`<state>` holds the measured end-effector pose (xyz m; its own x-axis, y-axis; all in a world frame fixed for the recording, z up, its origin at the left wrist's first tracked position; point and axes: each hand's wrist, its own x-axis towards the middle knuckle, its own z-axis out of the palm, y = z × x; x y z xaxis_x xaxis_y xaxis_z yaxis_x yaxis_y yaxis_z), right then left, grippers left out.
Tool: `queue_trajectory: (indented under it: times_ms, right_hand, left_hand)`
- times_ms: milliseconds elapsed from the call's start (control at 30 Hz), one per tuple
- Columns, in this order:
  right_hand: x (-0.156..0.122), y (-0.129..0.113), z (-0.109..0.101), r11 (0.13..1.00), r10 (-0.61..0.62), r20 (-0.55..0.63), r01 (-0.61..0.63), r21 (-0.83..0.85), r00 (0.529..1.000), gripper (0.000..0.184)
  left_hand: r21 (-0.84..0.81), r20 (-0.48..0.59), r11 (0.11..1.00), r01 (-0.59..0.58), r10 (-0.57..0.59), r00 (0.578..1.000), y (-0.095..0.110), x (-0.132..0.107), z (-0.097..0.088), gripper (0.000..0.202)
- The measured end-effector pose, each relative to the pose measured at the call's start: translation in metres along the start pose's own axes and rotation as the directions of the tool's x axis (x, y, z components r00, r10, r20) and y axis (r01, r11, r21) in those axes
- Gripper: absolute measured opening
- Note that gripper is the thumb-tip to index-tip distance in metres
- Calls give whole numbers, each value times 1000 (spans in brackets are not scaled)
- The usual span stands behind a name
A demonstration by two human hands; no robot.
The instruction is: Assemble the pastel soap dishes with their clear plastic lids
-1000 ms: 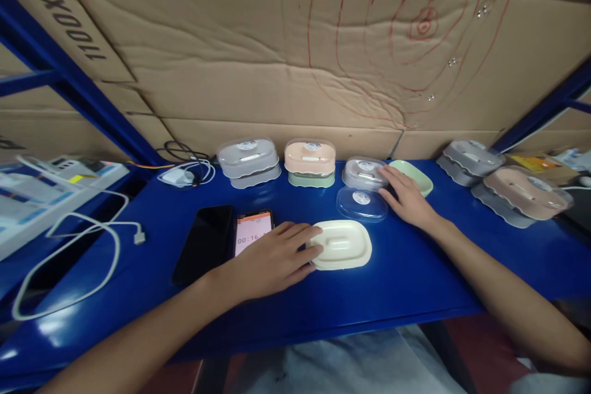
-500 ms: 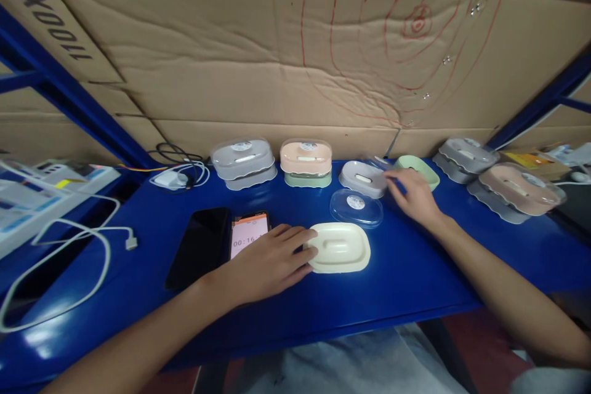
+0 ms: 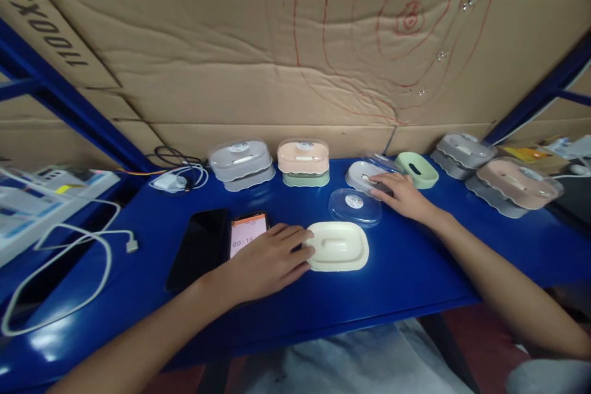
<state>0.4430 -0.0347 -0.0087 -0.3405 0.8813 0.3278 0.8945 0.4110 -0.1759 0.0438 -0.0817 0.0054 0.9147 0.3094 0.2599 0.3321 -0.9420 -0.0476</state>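
A cream soap dish base (image 3: 341,246), oval with a raised middle, lies on the blue tabletop. My left hand (image 3: 272,258) has its fingertips over its left rim; the thumb is hidden. My right hand (image 3: 399,194) is closed on the right side of a grey soap dish part (image 3: 362,175) with a slot, still low at the table. A clear lid (image 3: 354,206) with a round sticker lies in front of it. Another clear lid (image 3: 382,162) is behind it, partly hidden. To the right stands a green slotted soap dish part (image 3: 418,170).
Stacked lidded soap dishes stand at the back: grey (image 3: 241,163), peach on green (image 3: 303,161), and more on the right (image 3: 519,184). A black phone (image 3: 196,249) and a phone showing a timer (image 3: 247,234) lie left. White cables (image 3: 108,258) cross the left side.
My right hand has moved left from beside the green part onto the grey part, which has shifted slightly right. My left hand stays at the cream base.
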Motion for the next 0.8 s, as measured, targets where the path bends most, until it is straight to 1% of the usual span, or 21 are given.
queue_trajectory:
  times_ms: [133,267,433,600,633,700,800]
  right_hand:
    - [0,-3,-1,1000,-13,-52,11,-24,999,46]
    - [0,-2,-1,998,24,-172,-33,-48,985,47]
    - [-3,3,-10,990,109,-369,-133,-40,923,56]
    - [-8,0,-26,984,149,-523,-177,-4,839,52]
    - [-9,2,-28,982,150,-542,-188,-14,827,52]
    - [-10,8,-30,976,142,-552,-210,-63,822,50]
    - [-7,24,-29,966,128,-532,-227,-124,837,46]
  left_hand:
    - [9,-22,1000,-2,2,1000,-1,-1,2,15]
    - [1,-25,1000,4,-4,1000,0,-1,4,15]
    - [-4,-27,1000,-1,1,1000,1,0,1,16]
    - [7,-7,1000,6,-5,1000,2,1,-1,15]
    - [11,-4,1000,7,-7,1000,2,1,-1,15]
    - [22,-7,1000,11,-10,1000,1,1,0,14]
    - [49,-22,998,35,-34,999,1,0,2,13]
